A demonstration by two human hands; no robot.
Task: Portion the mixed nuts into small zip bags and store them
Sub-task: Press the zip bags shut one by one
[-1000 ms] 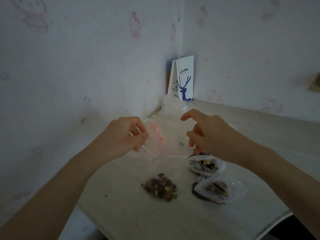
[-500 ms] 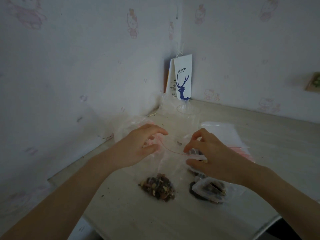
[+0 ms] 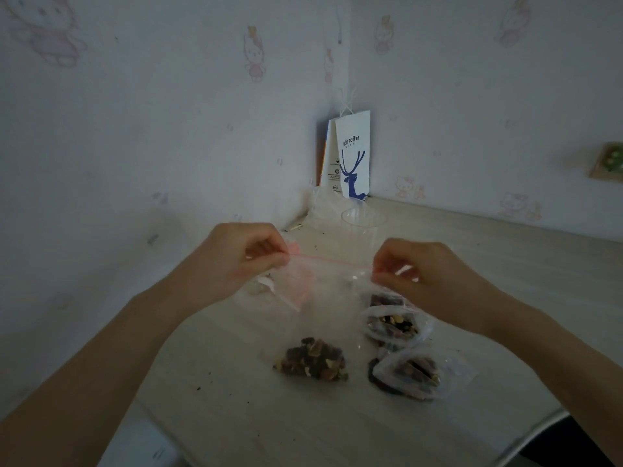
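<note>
If either pinch slips off the red seal, the small clear plastic zip bag (image 3: 323, 291) could gape and spill its dark mixed nuts (image 3: 312, 362), which sag at its bottom. My left hand (image 3: 242, 261) and right hand (image 3: 414, 274) each pinch one top corner of that bag, arms stretched forward.

Your pale table (image 3: 472, 264) has the nut-filled bottom of the zip bag (image 3: 311, 362) resting dead centre, two open nut bags (image 3: 392, 323) at 3 o'clock, and a clear cup (image 3: 362, 220) and paper coffee bag (image 3: 352, 156) at 12.
</note>
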